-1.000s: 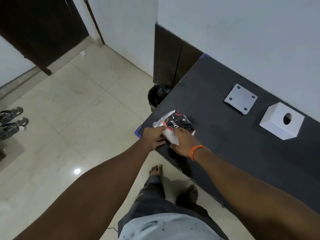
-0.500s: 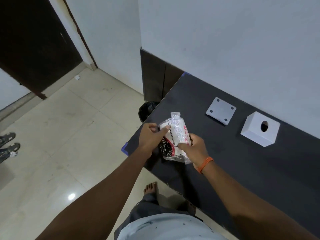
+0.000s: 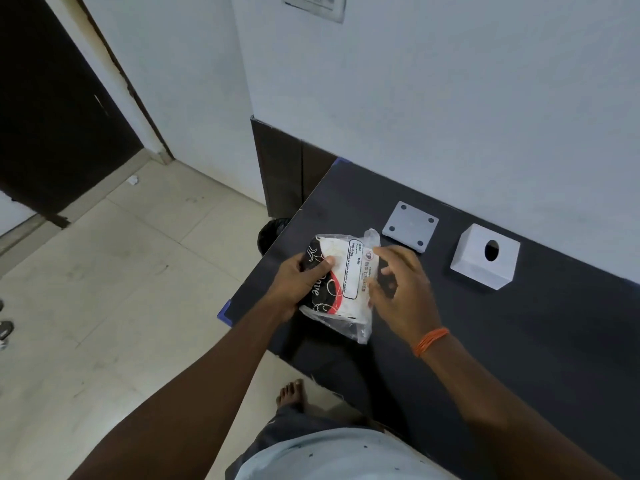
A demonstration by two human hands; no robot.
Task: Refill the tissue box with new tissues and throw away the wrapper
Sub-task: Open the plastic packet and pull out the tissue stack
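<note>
A tissue pack (image 3: 341, 280) in clear plastic wrapper with black, red and white print is held above the near left corner of the black table (image 3: 519, 334). My left hand (image 3: 298, 284) grips its left side, thumb on top. My right hand (image 3: 401, 289) pinches the wrapper's right edge with its fingertips. The white tissue box cover (image 3: 485, 256), with a round hole on top, stands at the back right of the table. Its flat white base plate (image 3: 410, 226) lies to the left of the cover.
A bin with a black bag (image 3: 272, 233) stands on the floor beside the table's left edge. The white wall runs along the back of the table. A dark door (image 3: 52, 109) is at the far left. My bare foot (image 3: 292, 396) is on the tiled floor.
Both hands lifted the tissue pack off the table corner and turned it label side up. The view tilted upward, showing more wall.
</note>
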